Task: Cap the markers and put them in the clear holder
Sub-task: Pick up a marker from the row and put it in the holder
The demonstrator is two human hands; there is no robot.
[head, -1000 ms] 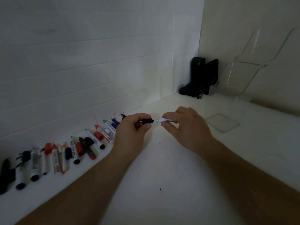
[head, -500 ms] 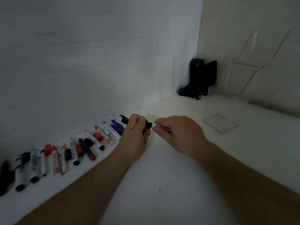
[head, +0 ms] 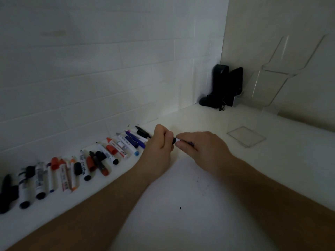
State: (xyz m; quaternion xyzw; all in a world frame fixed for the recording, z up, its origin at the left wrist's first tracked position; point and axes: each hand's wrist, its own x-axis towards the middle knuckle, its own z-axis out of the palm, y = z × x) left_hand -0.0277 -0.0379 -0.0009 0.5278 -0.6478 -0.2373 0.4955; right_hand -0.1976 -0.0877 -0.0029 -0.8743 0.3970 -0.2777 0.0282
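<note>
My left hand point(head: 159, 145) pinches a black cap point(head: 174, 140), and my right hand point(head: 203, 147) grips a white marker point(head: 178, 140) by its barrel. The cap sits against the marker's end between the two hands, just above the white counter. Most of the marker is hidden in my right fist. A row of several loose markers and caps point(head: 101, 158), red, black, blue and orange, lies along the wall at left. The clear holder point(head: 246, 136) stands on the counter to the right of my hands, its walls barely visible.
A black device with a cable point(head: 223, 87) stands in the far corner. A tall clear acrylic stand point(head: 282, 73) leans against the right wall. White tiled wall runs along the left.
The two hands have come together, and the gap between cap and marker tip has closed. Both hands dropped slightly toward the counter.
</note>
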